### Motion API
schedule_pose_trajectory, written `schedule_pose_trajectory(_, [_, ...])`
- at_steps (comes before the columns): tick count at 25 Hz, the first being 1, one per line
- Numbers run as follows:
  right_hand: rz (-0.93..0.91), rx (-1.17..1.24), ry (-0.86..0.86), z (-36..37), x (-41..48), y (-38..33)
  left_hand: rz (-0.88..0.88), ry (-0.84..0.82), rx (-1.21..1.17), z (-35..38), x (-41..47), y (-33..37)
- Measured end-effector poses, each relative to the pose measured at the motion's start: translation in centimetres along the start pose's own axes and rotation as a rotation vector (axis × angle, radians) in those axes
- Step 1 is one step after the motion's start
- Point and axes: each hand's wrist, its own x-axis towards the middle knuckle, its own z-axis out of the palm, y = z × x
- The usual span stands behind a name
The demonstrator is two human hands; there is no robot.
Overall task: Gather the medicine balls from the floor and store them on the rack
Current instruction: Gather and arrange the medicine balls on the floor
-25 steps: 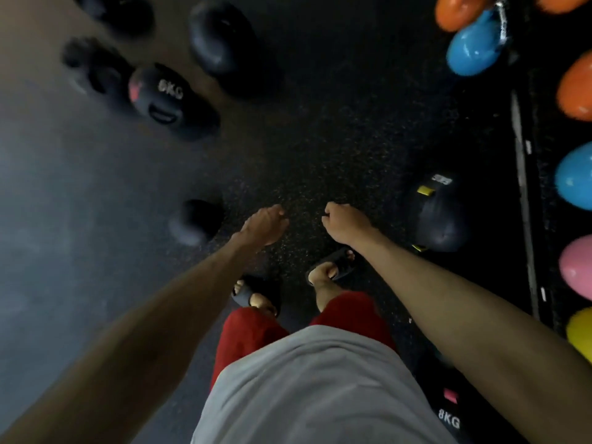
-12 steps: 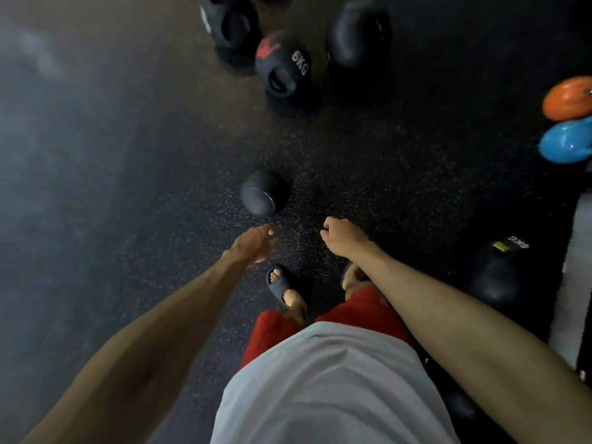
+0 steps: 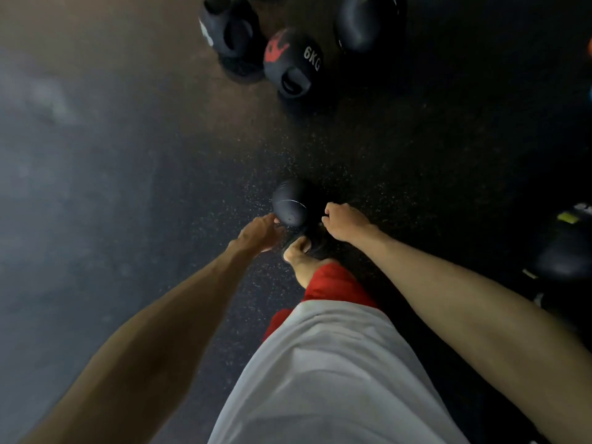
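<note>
Across the whole frame spreads the dark speckled floor [image 3: 128, 187], and every ball in view lies on it, none stored yet; the rack is out of frame. At upper centre the 6KG ball [image 3: 293, 64] sits among other handled balls, well away from the arms. At the right edge is the edge ball [image 3: 563, 251], dim and partly cut off. At centre lies the small ball [image 3: 288, 203], just ahead of a foot [image 3: 299, 251], and it is probably the next pick since both arms stretch down towards it. The left hand [image 3: 258, 233] reaches with straight, spread fingers at the ball's lower left; blur hides whether they touch. The right hand [image 3: 344, 221] hangs just right of the ball, fingers curled in, holding nothing.
</note>
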Motion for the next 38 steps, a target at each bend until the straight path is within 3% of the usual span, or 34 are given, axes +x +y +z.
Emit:
schedule_pose_trajectory(11, [0.256,0.292,-0.039,3.5,7.9,-4.0,0.171,-0.24,0.236,-7.4,12.5,-1.0])
schedule_pose_trajectory(22, [0.624,0.632,0.012,16.3,23.0,-6.6,0.376,-0.522,0.647,-2.3,32.4,-8.8])
schedule_pose_trajectory(30, [0.796,0.859,-0.049,25.8,34.0,-7.0,0.424,-0.594,0.861,2.7,44.2,-11.8])
schedule_pose_trajectory(33, [0.82,0.914,0.029,27.9,36.8,-6.6,0.472,-0.567,0.901,4.8,46.8,-12.1])
schedule_pose_trajectory(38, [1.018,1.061,0.318,27.3,39.5,-3.0,0.487,-0.591,0.852,7.7,48.4,-12.0])
